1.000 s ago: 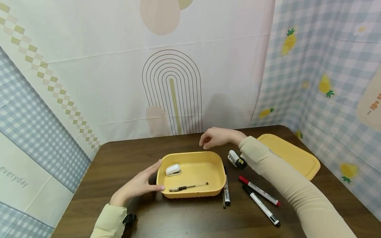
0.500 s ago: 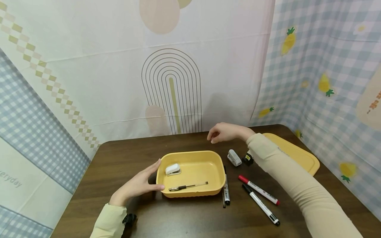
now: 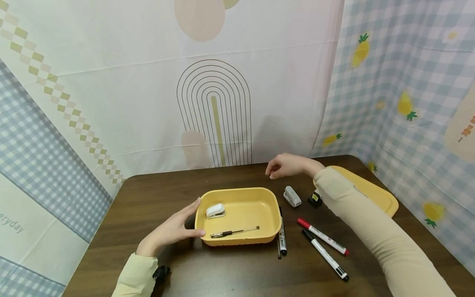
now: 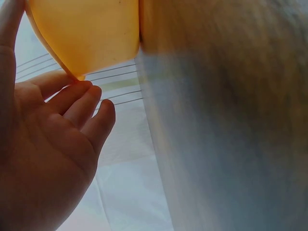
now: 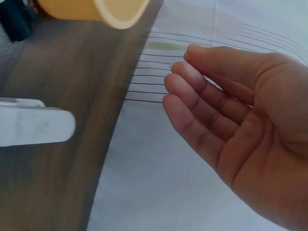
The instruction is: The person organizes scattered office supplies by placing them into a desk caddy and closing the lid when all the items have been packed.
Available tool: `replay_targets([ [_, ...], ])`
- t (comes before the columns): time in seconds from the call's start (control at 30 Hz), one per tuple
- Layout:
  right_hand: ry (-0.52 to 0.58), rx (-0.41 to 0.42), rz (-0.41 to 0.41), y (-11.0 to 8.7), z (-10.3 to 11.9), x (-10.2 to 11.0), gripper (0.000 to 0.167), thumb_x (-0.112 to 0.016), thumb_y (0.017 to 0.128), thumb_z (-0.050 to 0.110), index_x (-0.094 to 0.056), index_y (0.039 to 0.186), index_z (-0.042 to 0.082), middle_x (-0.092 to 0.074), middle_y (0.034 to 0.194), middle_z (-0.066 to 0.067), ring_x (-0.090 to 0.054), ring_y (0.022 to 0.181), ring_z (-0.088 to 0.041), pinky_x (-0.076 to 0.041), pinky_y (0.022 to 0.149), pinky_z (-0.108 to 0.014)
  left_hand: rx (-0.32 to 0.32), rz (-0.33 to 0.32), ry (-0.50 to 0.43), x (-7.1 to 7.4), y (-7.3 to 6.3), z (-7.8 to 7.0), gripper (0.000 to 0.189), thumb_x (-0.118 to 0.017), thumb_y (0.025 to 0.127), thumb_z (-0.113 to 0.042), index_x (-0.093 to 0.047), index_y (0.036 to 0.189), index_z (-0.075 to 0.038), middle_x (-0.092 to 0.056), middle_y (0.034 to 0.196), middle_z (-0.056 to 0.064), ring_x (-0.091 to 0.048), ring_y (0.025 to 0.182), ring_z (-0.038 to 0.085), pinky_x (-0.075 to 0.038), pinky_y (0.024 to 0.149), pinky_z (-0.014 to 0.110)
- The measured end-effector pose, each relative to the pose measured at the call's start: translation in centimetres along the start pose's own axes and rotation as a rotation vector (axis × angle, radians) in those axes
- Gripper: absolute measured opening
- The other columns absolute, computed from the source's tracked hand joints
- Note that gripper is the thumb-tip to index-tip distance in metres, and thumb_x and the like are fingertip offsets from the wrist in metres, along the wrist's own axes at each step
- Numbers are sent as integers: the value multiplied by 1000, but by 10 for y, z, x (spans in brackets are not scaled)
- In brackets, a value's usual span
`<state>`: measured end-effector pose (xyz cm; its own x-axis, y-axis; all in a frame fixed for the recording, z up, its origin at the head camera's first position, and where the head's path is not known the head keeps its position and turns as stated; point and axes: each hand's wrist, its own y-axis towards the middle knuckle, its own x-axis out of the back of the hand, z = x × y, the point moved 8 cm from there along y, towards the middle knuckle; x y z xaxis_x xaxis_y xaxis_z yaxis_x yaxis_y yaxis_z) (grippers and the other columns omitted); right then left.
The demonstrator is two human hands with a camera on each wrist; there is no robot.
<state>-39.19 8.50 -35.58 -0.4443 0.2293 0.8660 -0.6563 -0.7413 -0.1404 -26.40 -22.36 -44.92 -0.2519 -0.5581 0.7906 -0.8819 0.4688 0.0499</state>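
On table (image 3: 230, 276), L hand (image 3: 170, 231) touching yellow tray (image 3: 243, 191), cloth (image 3: 37, 198) w/ "eryday"

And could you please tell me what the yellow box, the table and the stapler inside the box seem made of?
The yellow box looks like satin plastic: even colour, rounded corners. The table looks like wood or laminate, slightly glossy, with brown grain. The stapler seems plastic-covered, smooth and evenly white; its underside is too small to judge.

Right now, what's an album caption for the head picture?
The left hand holds a yellow box with a stapler and a pen inside; the right hand hovers empty.
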Motion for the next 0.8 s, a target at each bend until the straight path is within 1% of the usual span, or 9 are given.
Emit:
replay_targets([
  [0.33, 5, -24, 36, -7, -20, -21, 15, -67, 96, 12, -75, 109, 10, -71, 103, 2, -64, 92, -12, -54, 81, -32, 12, 10, -9, 0, 0, 0, 105, -77, 84, -56, -22, 162, -12, -20, 166, 12, -24, 149, 34, -27, 115, 58],
  [0.57, 6, -17, 56, -10, -28, -36, 16, -67, 95, 10, -74, 109, 6, -71, 97, 3, -64, 86, -9, -55, 77, -30, 24, 11, -14, 1, 0, 0, 105, -78, 83, -56, -23, 162, -13, -21, 166, 11, -24, 149, 33, -27, 115, 57],
  [0.8, 21, -12, 76, -9, -33, -55, 12, -68, 93, 9, -75, 104, 10, -69, 92, 6, -61, 80, -6, -53, 72, -26, 19, 7, 4, 1, -1, 0, 106, -77, 83, -58, -23, 161, -11, -21, 166, 12, -25, 149, 34, -28, 115, 58],
])
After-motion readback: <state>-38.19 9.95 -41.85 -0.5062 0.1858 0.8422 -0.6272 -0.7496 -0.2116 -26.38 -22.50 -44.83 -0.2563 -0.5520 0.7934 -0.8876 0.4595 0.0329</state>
